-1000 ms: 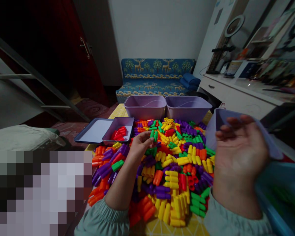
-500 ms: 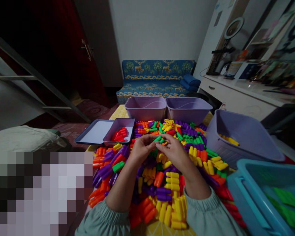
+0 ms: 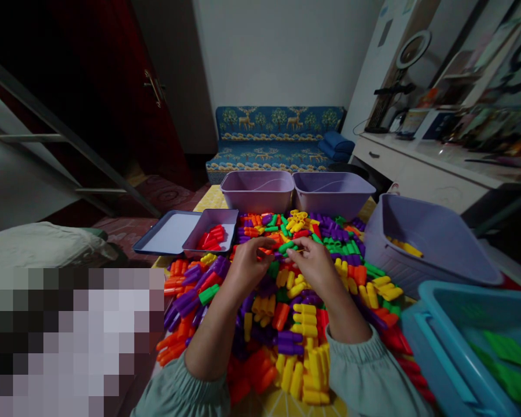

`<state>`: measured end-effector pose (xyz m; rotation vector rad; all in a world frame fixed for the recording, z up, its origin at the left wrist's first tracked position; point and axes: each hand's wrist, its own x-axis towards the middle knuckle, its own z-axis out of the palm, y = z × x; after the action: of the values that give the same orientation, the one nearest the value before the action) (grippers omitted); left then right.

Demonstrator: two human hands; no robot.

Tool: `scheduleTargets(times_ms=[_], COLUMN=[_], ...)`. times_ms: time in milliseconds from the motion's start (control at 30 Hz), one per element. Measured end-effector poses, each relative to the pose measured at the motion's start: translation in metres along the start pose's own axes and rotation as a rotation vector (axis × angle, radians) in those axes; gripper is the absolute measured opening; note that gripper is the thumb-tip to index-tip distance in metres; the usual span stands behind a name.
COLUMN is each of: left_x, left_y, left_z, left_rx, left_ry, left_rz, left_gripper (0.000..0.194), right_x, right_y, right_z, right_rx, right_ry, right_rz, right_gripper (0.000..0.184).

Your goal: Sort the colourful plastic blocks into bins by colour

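No brand, label or legible writing shows on any item. The left hand (image 3: pixel 243 267) and the right hand (image 3: pixel 316 267) are held close together above the pile of plastic blocks (image 3: pixel 299 301). Both pinch a green piece (image 3: pixel 286 247) between their fingertips; the exact grip of each hand on it cannot be resolved. The piece is short, bullet-shaped and bright green, lying roughly level above the pile's centre. The pile mixes yellow, purple, orange, red and green pieces on a yellow cloth (image 3: pixel 208 200). A small tray (image 3: pixel 208 223) holds red blocks; the right-hand lilac tub (image 3: pixel 434 246) holds yellow ones.
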<state>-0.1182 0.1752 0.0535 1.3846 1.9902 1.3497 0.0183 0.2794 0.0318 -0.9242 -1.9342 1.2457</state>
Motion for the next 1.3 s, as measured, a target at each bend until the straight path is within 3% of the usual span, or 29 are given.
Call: scheduleTargets(times_ms=[133,233,367,433,533,667,767,1033,1233,1300], left_x=[-0.006,-0.009,-0.011,-0.012,-0.012,-0.012,-0.010,0.000,0.004,0.006], left_y=[0.009,0.013,0.018,0.019,0.018,0.014,0.010,-0.001,-0.016,-0.017], left_z=[-0.021,-0.027,-0.022,-0.017,-0.011,-0.005,-0.003,0.002,0.012,0.014], left_rx=[0.543,0.663,0.746,0.763,0.751,0.716,0.646,0.072,-0.354,-0.539], left_ry=[-0.027,-0.111,-0.180,-0.196,-0.193,-0.174,-0.145,0.020,0.013,-0.005], left_rz=[-0.105,-0.163,-0.123,-0.100,-0.097,-0.110,-0.097,-0.014,-0.149,-0.215], left_gripper=[0.022,0.024,0.026,0.029,0.031,0.030,0.031,0.022,0.020,0.027], right_x=[0.001,-0.002,-0.006,-0.009,-0.014,-0.021,-0.021,-0.013,-0.009,-0.007], right_y=[-0.002,-0.006,-0.015,-0.019,-0.024,-0.026,-0.023,-0.021,-0.011,-0.006], right_z=[-0.009,-0.014,-0.011,-0.007,0.002,0.014,0.019,0.015,0.014,0.013], right_rx=[-0.283,-0.521,-0.717,-0.701,-0.682,-0.745,-0.709,-0.402,-0.316,-0.287], right_ry=[0.086,0.089,0.137,0.082,-0.121,-0.249,-0.252,-0.127,-0.090,-0.068], right_rz=[-0.018,-0.031,-0.078,-0.065,-0.028,-0.106,-0.117,-0.047,0.009,0.004], right_gripper=[0.018,0.018,0.024,0.022,0.021,0.038,0.045,0.023,0.048,0.048])
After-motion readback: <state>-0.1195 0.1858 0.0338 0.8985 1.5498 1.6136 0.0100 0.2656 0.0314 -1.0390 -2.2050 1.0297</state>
